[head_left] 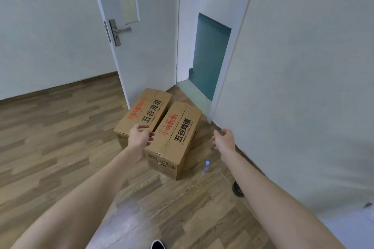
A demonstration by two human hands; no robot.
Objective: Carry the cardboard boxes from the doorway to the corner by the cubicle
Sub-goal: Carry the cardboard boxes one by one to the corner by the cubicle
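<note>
Loosely open, both hands point(139, 135) — empty — hover over two rectangular cardboard boxes point(174, 137).

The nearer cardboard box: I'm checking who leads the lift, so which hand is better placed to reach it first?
Left. The left hand hovers open over the nearer box; the right hand hangs open beyond its right side, above the floor.

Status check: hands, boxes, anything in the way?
Left hand and right hand open, empty. Two cardboard boxes on floor by doorway. Water bottle stands beside the near one.
</note>
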